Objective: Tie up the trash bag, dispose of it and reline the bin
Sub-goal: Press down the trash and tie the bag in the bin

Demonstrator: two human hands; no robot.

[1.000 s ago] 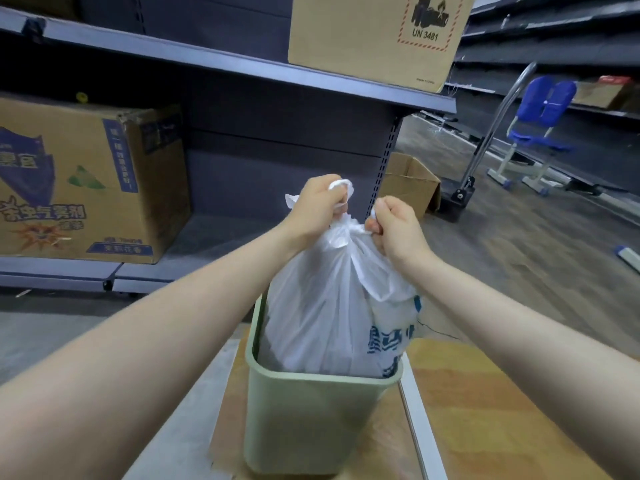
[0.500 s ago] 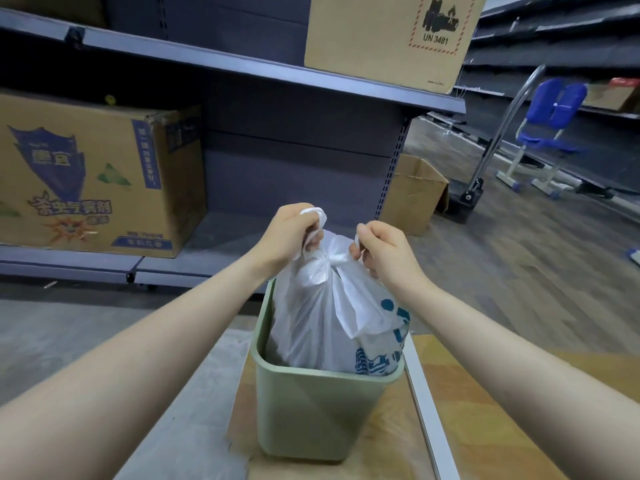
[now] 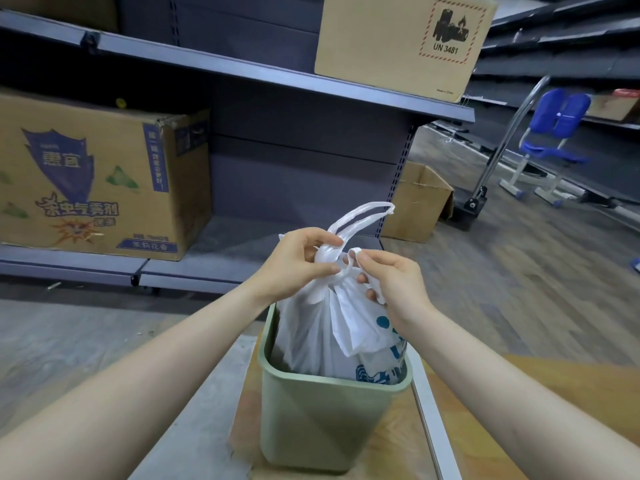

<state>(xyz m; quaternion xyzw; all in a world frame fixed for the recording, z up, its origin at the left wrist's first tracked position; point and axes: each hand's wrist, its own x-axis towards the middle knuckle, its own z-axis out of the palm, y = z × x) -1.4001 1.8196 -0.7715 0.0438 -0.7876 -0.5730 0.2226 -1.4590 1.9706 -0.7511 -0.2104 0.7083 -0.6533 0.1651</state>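
A full white trash bag (image 3: 322, 337) with blue print stands in a pale green bin (image 3: 318, 420) on the floor in front of me. Its two handles are crossed into a knot at the top. My left hand (image 3: 294, 265) pinches one handle at the knot, and that handle's loop (image 3: 367, 216) sticks up and to the right. My right hand (image 3: 394, 285) pinches the other handle end just right of the knot. Both hands hover directly above the bin.
Grey metal shelving (image 3: 263, 74) stands behind the bin, with a large printed carton (image 3: 97, 181) at left and a brown box (image 3: 398, 43) above. A small open carton (image 3: 419, 202), a hand truck (image 3: 485, 188) and a blue chair (image 3: 550, 140) stand at right.
The hands lowered and the bag settled deeper into the bin. The handles went from being pulled apart to crossed at a knot, with one loop now standing free above my left hand.
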